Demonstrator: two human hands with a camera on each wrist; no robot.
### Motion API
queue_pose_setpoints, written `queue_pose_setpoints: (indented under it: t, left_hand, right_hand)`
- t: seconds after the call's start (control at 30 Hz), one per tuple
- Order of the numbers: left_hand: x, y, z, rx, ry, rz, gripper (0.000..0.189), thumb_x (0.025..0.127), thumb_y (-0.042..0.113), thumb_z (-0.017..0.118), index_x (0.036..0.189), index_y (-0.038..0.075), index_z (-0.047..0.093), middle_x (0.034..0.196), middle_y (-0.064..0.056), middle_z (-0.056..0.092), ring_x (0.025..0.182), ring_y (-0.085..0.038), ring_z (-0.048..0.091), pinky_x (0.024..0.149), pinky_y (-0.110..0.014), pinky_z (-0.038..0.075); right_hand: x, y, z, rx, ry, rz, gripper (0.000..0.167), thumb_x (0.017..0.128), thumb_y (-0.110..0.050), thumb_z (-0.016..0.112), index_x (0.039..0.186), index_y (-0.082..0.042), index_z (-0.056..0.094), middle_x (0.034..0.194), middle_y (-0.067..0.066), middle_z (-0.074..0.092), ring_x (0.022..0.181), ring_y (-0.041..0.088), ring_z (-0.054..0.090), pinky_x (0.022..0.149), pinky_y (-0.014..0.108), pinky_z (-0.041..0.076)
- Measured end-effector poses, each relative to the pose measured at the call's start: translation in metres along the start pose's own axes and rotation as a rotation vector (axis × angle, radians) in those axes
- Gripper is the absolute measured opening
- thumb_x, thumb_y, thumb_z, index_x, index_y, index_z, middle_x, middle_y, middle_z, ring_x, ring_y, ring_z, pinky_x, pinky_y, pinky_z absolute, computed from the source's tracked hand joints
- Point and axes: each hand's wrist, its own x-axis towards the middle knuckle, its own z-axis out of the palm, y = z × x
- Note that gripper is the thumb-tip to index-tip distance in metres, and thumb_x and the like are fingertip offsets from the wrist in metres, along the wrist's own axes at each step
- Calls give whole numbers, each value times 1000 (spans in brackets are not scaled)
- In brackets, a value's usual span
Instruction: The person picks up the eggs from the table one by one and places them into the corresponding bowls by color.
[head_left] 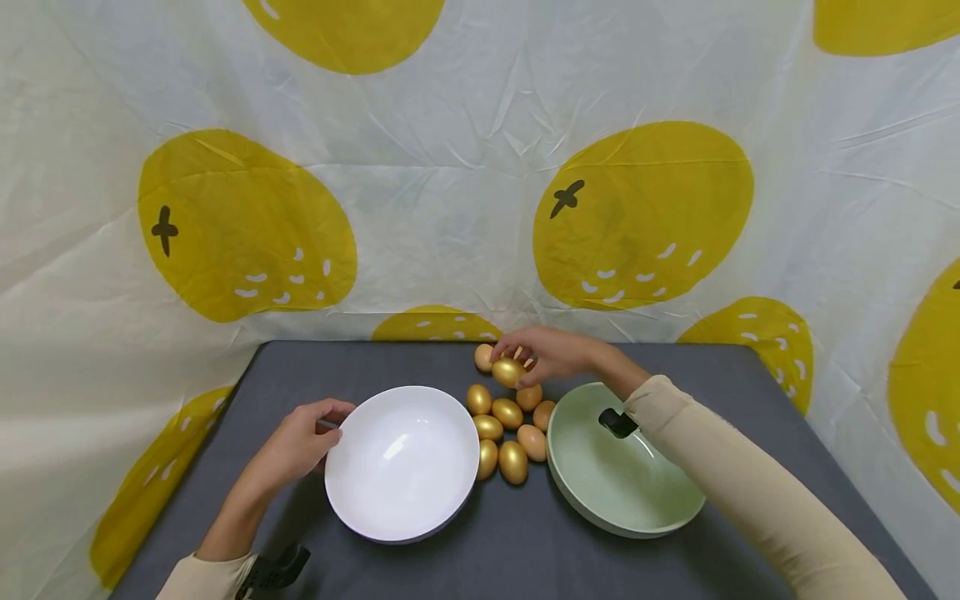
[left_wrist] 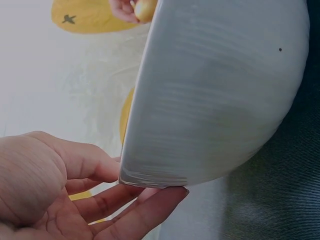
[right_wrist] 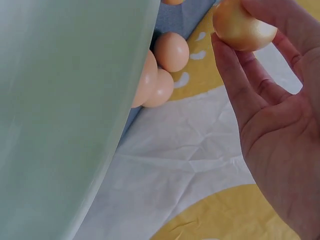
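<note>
My right hand pinches a gold egg between thumb and fingertips, above the far end of a cluster of eggs. In the right wrist view the same gold egg shows at the fingertips. With thumb at the rim and fingers against the outside, my left hand grips the left side of a white bowl. Between this bowl and a pale green pan lie several gold eggs and several brown eggs.
A dark grey cloth covers the table. Behind it hangs a white curtain printed with yellow fruit. My right forearm crosses over the green pan, and the wrist camera sits above its inside.
</note>
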Motion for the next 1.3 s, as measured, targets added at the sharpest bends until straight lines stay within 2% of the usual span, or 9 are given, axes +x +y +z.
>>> queue_pose_setpoints:
  t: [0.23, 0.5, 0.6, 0.87, 1.1, 1.3]
  left_hand:
    - [-1, 0, 1, -20, 1, -6, 36, 97, 1, 58, 133, 1, 60, 119, -16, 65, 90, -24, 67, 60, -37, 61]
    - [-1, 0, 2, -35, 0, -21, 36, 98, 1, 59, 133, 1, 61, 119, -17, 65, 90, -24, 68, 59, -39, 61]
    - [-1, -1, 3, -42, 2, -21, 36, 98, 1, 60, 133, 1, 61, 119, -17, 65, 90, -24, 68, 60, -39, 61]
    - [1, -3, 3, -49, 7, -28, 35, 98, 2, 60, 133, 3, 62, 118, -16, 65, 93, -25, 67, 61, -40, 62]
    - [3, -3, 2, -58, -5, -35, 35, 98, 3, 59, 133, 3, 61, 117, -15, 64, 93, -25, 68, 60, -40, 61]
    - [4, -2, -2, -65, -13, -48, 36, 99, 5, 59, 135, 4, 60, 117, -16, 63, 94, -25, 67, 61, -40, 61]
  right_hand:
    - [-5, -4, 4, 54, 8, -9, 46, 90, -4, 73, 134, -12, 60, 134, 4, 61, 114, 27, 62, 96, 55, 53]
    - [-9, -11, 10, 29, 4, -44, 48, 89, -6, 75, 135, -15, 60, 135, 3, 61, 118, 28, 60, 96, 51, 54]
    - [-8, -14, 13, 32, -3, -47, 48, 88, -5, 76, 133, -12, 61, 132, 3, 61, 117, 28, 60, 96, 53, 54]
    - [-5, -19, 19, 12, -24, -74, 47, 89, -7, 76, 134, -8, 63, 129, 5, 60, 115, 28, 61, 92, 50, 56]
    - [1, -24, 23, -6, -56, -67, 50, 89, -11, 77, 137, -13, 62, 129, 1, 59, 114, 22, 60, 94, 47, 56]
    - [10, -32, 25, 23, -90, -67, 50, 90, -11, 77, 137, -14, 61, 131, -3, 60, 117, 20, 60, 96, 44, 55]
